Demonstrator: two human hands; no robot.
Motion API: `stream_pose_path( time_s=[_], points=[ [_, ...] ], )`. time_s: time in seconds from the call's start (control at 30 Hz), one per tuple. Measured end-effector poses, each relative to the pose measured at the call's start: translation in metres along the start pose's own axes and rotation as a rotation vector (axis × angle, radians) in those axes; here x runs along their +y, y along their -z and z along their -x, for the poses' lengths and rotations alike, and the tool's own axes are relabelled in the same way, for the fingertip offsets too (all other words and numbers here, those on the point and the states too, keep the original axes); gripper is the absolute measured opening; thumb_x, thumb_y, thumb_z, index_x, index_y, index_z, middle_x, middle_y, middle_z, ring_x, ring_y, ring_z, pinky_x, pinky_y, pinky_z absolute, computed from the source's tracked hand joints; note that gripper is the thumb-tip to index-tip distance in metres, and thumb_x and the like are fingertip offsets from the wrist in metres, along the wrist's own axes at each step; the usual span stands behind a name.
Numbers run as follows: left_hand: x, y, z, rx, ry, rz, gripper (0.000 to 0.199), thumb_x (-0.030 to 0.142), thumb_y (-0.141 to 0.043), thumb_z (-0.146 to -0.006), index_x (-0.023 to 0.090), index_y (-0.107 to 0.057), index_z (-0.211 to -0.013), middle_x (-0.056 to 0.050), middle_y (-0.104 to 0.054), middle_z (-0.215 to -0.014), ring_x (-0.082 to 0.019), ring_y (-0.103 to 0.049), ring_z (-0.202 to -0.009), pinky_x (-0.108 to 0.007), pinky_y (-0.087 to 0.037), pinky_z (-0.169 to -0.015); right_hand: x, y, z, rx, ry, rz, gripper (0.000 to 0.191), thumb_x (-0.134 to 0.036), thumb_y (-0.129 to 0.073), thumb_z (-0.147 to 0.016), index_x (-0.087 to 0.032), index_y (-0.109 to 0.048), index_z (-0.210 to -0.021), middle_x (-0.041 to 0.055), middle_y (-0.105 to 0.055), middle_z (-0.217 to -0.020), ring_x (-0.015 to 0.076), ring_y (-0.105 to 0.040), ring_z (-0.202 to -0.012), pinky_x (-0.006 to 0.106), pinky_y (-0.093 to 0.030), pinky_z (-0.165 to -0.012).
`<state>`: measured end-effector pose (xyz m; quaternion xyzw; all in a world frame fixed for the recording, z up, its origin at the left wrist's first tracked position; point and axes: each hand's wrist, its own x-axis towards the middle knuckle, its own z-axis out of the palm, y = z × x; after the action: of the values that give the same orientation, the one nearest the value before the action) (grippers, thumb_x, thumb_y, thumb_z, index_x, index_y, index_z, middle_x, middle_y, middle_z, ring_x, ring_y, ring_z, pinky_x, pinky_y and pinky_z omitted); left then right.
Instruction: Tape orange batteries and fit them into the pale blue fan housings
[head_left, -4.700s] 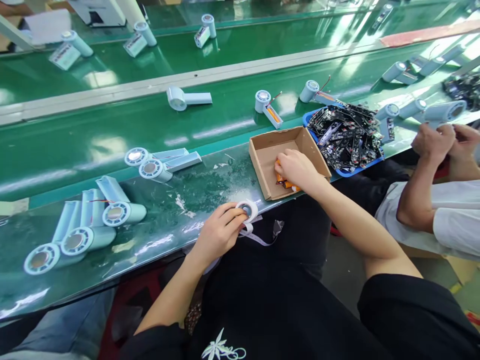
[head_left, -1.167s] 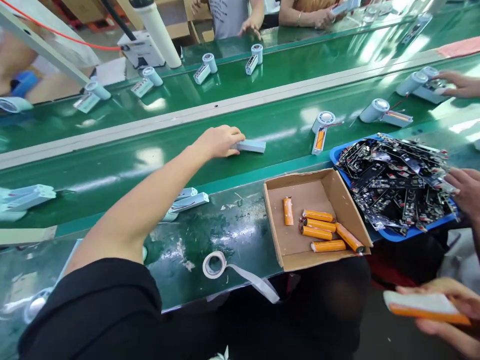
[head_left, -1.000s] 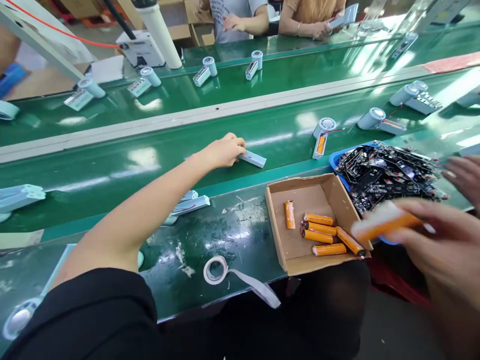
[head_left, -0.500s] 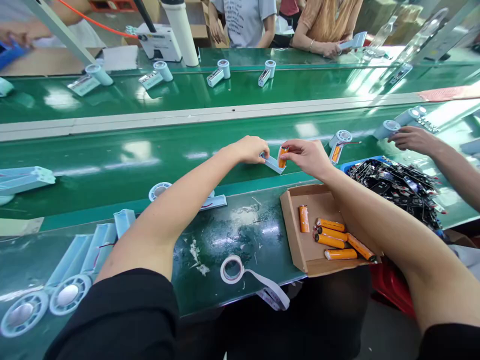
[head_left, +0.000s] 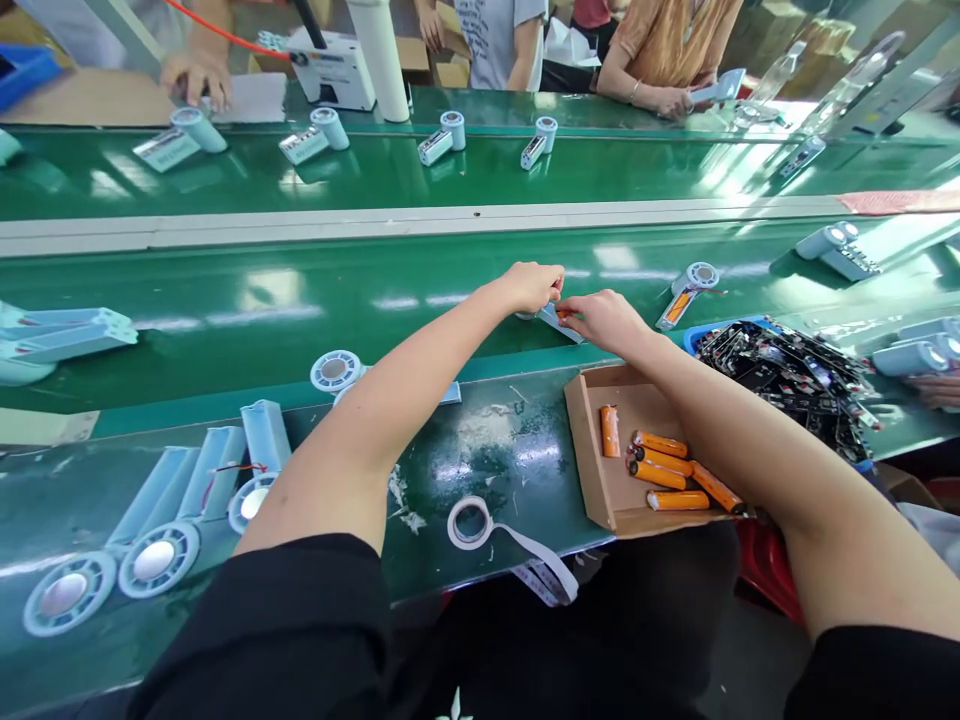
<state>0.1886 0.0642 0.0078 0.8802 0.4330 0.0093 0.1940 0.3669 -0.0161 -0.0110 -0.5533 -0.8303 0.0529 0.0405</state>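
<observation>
Head view: pinching orange cell [head_left: 562,315] with right hand [head_left: 604,318], at blue casing [head_left: 556,321]! Curling left hand [head_left: 531,286] close; cannot tell around what.

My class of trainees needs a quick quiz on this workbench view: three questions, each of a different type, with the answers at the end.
1. Multiple choice: what lies inside the cardboard box?
A. black circuit boards
B. orange cylinders
C. clear bottles

2. True or false: the white tape roll lies on the green bench, its loose end running past the front edge.

3. Short answer: what colour is the small part showing at the fingertips of the right hand, beside the light-blue casing?

Key: 1. B; 2. True; 3. Orange.
</observation>
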Motion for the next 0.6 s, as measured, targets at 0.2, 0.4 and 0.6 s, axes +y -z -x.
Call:
stream_pose_path(
  time_s=[0.2, 0.4, 0.6],
  points=[
    [-0.004, -0.016, -0.008, 0.067, 0.035, 0.048, 0.02, 0.026, -0.056, -0.096, 0.025, -0.07, -0.111, -0.003, -0.078, -0.119, -0.022, -0.069, -0.111, -0.029, -0.048, -0.091, -0.016, 0.002, -0.026, -0.188, -0.057, 0.088, 0.035, -0.036, -0.054, -0.107, -0.016, -0.079, -0.122, 0.0194, -0.079, -0.109, 0.0366, -0.073, -0.103, 0.041, -0.053, -0.087],
    [0.038, 0.011, 0.009, 0.185, 0.12, 0.029, 0.039, 0.028, -0.055, -0.098, 0.019, -0.06, -0.136, -0.019, -0.067, -0.14, -0.03, -0.064, -0.129, -0.042, -0.051, -0.102, -0.024, 0.069, 0.018, 0.097, -0.172, -0.105, 0.034, -0.034, -0.05, -0.108, -0.021, -0.076, -0.126, 0.0086, -0.078, -0.124, 0.0248, -0.072, -0.112, 0.032, -0.053, -0.097],
    [0.114, -0.07, 0.216, 0.707, -0.247, 0.297, 0.048, 0.026, -0.03, -0.107, 0.021, -0.044, -0.153, -0.016, -0.059, -0.151, -0.023, -0.06, -0.137, -0.048, -0.049, -0.117, -0.134, 0.011, 0.246, 0.537, -0.053, -0.633, 0.027, -0.039, -0.056, -0.104, -0.025, -0.079, -0.108, 0.006, -0.081, -0.103, 0.0249, -0.076, -0.095, 0.04, -0.061, -0.094]
  ],
)
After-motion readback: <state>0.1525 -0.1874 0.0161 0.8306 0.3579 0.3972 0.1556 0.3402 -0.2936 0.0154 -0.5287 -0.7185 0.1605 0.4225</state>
